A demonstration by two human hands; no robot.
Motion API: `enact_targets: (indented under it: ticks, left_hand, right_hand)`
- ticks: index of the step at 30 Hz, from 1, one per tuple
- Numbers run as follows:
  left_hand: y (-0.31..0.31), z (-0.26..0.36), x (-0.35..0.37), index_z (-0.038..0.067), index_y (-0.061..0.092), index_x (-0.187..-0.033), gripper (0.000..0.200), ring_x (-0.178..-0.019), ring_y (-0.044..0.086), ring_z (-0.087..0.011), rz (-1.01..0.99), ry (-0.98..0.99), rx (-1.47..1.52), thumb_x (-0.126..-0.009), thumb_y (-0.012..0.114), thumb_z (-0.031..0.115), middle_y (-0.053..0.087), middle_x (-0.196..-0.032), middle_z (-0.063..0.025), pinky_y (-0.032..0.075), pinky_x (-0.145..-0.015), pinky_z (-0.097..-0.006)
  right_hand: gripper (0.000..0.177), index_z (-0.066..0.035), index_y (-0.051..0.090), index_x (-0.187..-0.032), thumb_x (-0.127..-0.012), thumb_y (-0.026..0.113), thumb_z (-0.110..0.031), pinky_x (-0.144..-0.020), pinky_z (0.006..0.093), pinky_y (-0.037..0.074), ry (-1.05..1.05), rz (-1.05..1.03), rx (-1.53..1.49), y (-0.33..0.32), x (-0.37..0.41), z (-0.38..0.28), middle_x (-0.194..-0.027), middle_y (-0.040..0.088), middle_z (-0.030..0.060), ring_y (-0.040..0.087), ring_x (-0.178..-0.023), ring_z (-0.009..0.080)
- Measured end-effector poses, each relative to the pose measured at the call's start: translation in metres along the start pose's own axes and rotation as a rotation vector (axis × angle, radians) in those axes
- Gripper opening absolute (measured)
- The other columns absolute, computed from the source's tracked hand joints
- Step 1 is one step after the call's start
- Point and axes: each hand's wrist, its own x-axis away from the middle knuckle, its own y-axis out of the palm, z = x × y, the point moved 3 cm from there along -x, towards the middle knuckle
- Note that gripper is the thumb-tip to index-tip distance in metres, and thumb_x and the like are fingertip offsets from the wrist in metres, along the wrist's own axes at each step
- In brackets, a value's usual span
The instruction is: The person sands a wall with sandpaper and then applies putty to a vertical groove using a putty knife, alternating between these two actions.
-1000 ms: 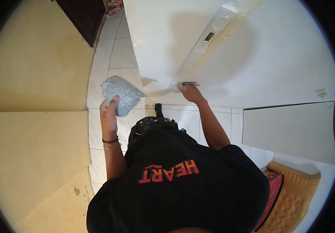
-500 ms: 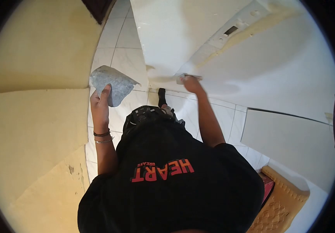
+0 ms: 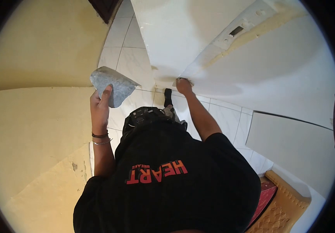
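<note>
My left hand (image 3: 102,101) is closed on the lower edge of a grey, curved, bowl-like piece (image 3: 115,87) with a whitish smeared surface, its thumb pressed on the near face. What lies inside its hollow is hidden. Lower on the white wall (image 3: 252,73), my right hand (image 3: 183,86) grips a small flat scraper (image 3: 176,82); only its pale edges show past the fingers. The scraper is at the bottom end of a smooth, light-grey filler strip (image 3: 204,56) that runs diagonally up the wall. Whether the blade touches the wall is hard to see.
Higher on the strip is a rectangular dark opening (image 3: 236,31), with a yellowish patch beside it. A yellow wall (image 3: 39,128) stands close on the left. White floor tiles (image 3: 132,64) lie between. A tan chair (image 3: 287,202) is at lower right, and a dark-socked foot (image 3: 168,98) is below.
My right hand has moved slightly left and down along the wall with the scraper. The camera view has shifted a little; my left hand still holds the grey piece.
</note>
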Motion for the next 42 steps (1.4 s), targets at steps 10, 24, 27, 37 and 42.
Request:
enact_targets:
  ticks: [10,24,27,37,42]
  left_hand:
    - [-0.005,-0.023,-0.005,-0.004,0.06,-0.093,0.029,-0.075,0.051,-0.0073,-0.004,-0.01,-0.005,-0.089,0.056,0.025,0.061,-0.084,-0.0021,0.042,-0.068,-0.0224]
    - [-0.001,-0.024,-0.003,-0.004,0.059,-0.092,0.031,-0.076,0.05,-0.0085,-0.026,0.025,0.077,-0.089,0.055,0.026,0.06,-0.084,-0.0028,0.042,-0.07,-0.023]
    - [0.001,-0.024,-0.002,-0.004,0.059,-0.093,0.031,-0.078,0.05,-0.0092,-0.02,0.0,0.107,-0.089,0.055,0.026,0.06,-0.086,-0.0035,0.042,-0.072,-0.0238]
    - [0.005,-0.014,0.007,-0.005,0.058,-0.097,0.034,-0.082,0.051,-0.0109,0.029,0.037,0.152,-0.09,0.053,0.027,0.059,-0.09,-0.0049,0.042,-0.077,-0.0258]
    - [0.002,-0.02,0.005,-0.006,0.056,-0.107,0.034,-0.092,0.052,-0.0124,-0.042,-0.019,0.153,-0.09,0.052,0.022,0.058,-0.1,-0.0063,0.04,-0.085,-0.0265]
  right_hand:
    - [0.041,0.005,0.059,-0.077,-0.088,0.043,-0.032,-0.076,0.0474,0.044,0.0,0.079,-0.011,-0.142,0.025,-0.063,-0.084,0.059,0.0269,0.058,-0.082,0.0402]
    - [0.035,0.004,0.057,-0.069,-0.085,0.046,-0.026,-0.065,0.0429,0.043,0.006,0.414,0.134,-0.286,0.057,-0.145,-0.072,0.059,0.0233,0.055,-0.067,0.0373]
    - [0.032,0.003,0.06,-0.075,-0.084,0.046,-0.024,-0.066,0.0393,0.045,-0.015,0.284,0.095,-0.297,0.054,-0.14,-0.075,0.061,0.0206,0.057,-0.066,0.034]
    - [0.031,-0.003,0.065,-0.082,-0.081,0.058,-0.033,-0.065,0.0338,0.046,-0.131,0.59,-0.3,-0.341,0.11,-0.176,-0.072,0.061,0.0129,0.059,-0.066,0.0256]
    - [0.046,-0.002,0.057,-0.078,-0.071,0.069,-0.046,-0.067,0.0369,0.045,0.086,0.695,-0.34,-0.305,0.113,-0.183,-0.074,0.059,0.0102,0.058,-0.071,0.0251]
